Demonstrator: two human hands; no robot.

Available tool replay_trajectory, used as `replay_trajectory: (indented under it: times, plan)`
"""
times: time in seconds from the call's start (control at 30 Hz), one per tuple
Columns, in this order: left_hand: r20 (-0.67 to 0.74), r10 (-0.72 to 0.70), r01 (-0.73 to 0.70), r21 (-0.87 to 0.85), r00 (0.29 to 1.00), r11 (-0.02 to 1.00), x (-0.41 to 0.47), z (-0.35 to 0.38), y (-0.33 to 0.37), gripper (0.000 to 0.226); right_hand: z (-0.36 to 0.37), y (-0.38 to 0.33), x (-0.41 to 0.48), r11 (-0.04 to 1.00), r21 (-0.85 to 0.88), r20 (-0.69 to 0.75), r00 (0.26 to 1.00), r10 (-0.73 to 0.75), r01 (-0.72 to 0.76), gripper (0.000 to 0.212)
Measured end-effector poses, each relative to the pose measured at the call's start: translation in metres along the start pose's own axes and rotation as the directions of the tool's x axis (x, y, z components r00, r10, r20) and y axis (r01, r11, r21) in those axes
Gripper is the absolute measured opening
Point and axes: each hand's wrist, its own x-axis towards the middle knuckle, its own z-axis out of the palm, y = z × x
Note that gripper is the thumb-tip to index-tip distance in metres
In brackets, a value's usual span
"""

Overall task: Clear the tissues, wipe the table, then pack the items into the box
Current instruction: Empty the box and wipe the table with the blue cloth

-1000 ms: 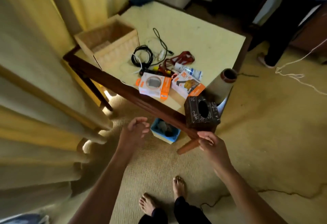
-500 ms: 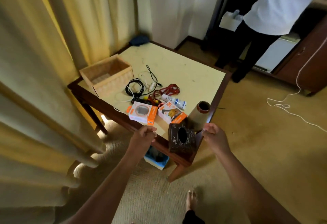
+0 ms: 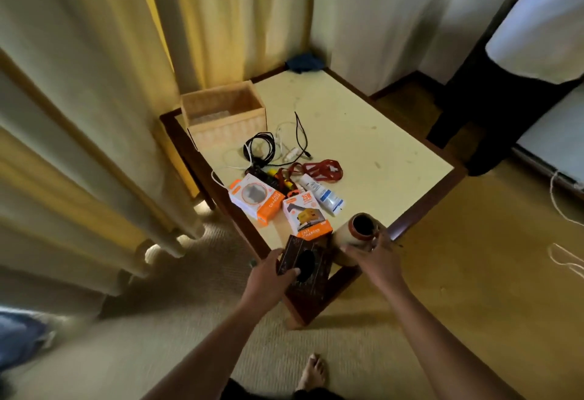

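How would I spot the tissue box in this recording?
Start at the cream-topped table and go to its nearest corner. The tissue box sits there under the left hand, beside a beige roll. It is the only dark brown box, with an oval slot on top.

Hands now on tissue box, roll

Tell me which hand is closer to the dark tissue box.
Left. The left hand grips the dark tissue box at its left edge; the right hand is beside it to the right, holding the cream cylinder.
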Motion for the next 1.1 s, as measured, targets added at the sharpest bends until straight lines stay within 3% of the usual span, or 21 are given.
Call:
replay_trajectory:
  times: [0.13, 0.37, 0.63, 0.7, 0.83, 0.93, 1.1]
  plan:
    - [-0.059, -0.041, 0.039, -0.038, 0.997, 0.999, 0.003, 0.012, 0.002, 0.052, -0.003, 0.008, 0.010, 0.999, 0.003, 0.045, 0.998, -0.034, 0.034, 0.088]
    - [-0.097, -0.009, 0.016, 0.074, 0.995, 0.997, 0.001, -0.010, 0.006, 0.034, -0.011, 0.007, 0.017, 0.994, -0.026, 0.069, 0.992, -0.104, 0.106, 0.080]
    - [-0.369, 0.038, -0.031, 0.023, 0.929, 0.999, -0.003, -0.093, 0.031, 0.009, -0.041, -0.030, 0.030, 0.966, -0.105, 0.064, 0.971, -0.231, 0.237, 0.080]
    - [-0.417, 0.033, -0.031, 0.012, 0.908, 0.999, 0.005, -0.116, 0.035, 0.011, -0.044, -0.045, 0.034, 0.953, -0.126, 0.046, 0.961, -0.271, 0.275, 0.079]
    - [-0.541, -0.010, 0.018, 0.010, 0.841, 1.000, 0.035, -0.164, 0.031, 0.043, -0.041, -0.080, 0.045, 0.923, -0.157, 0.037, 0.936, -0.350, 0.351, 0.076]
    - [-0.575, -0.039, 0.042, -0.007, 0.818, 0.999, 0.069, -0.200, 0.024, 0.054, -0.029, -0.109, 0.054, 0.912, -0.129, 0.041, 0.921, -0.388, 0.390, 0.074]
    - [-0.585, -0.144, 0.147, -0.043, 0.799, 0.988, 0.137, -0.250, 0.012, 0.042, 0.010, -0.169, 0.083, 0.921, -0.093, 0.015, 0.926, -0.378, 0.377, 0.071]
